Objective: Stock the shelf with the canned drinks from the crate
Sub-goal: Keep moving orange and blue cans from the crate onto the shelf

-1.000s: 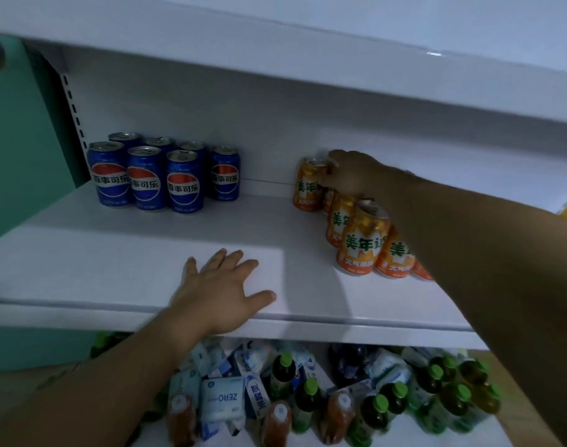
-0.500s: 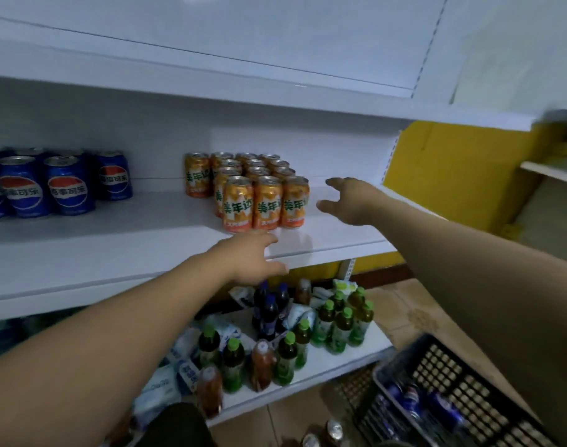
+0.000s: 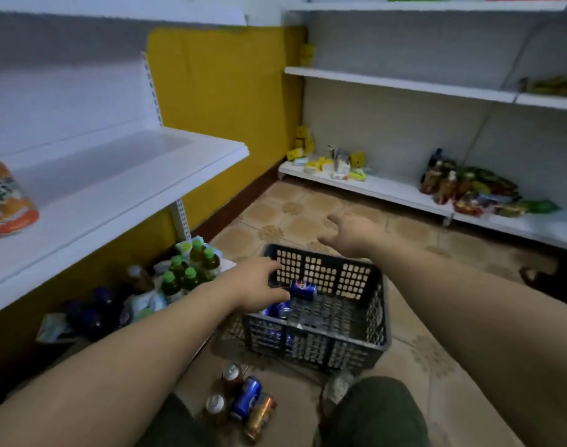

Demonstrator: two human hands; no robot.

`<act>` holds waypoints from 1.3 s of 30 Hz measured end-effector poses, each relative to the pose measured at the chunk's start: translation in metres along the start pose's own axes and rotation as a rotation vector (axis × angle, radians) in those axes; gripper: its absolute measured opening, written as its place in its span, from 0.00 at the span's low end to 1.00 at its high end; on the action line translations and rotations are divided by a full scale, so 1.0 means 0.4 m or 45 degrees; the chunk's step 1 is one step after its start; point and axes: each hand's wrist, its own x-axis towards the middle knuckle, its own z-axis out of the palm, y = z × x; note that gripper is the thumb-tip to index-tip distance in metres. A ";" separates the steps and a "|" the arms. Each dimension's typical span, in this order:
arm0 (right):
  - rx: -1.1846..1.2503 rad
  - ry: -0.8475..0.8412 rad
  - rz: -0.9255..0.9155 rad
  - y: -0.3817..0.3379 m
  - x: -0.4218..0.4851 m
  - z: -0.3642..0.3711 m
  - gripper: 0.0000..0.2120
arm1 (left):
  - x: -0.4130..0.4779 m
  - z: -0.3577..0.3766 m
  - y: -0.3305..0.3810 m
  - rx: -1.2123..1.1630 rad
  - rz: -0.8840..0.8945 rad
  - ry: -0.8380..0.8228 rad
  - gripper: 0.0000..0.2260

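Head view: dark crate (image 3: 321, 345) on the floor (image 3: 292, 217) at centre, blue cans (image 3: 303, 289) lying inside. Left hand (image 3: 259, 287), fingers wide and empty, over its 9 o'clock rim; right hand (image 3: 351, 235), wide, above its 12 o'clock rim. Shelf (image 3: 121, 188) at 10 o'clock.

Pepsi logo, blue can (image 3: 303, 289) in crate (image 3: 356, 346)

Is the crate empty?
No, blue cans lie on their sides inside the crate.
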 end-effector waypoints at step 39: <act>1.378 -0.598 0.833 0.149 0.919 1.375 0.33 | 1.059 0.837 -0.553 -0.629 -0.829 -0.463 0.34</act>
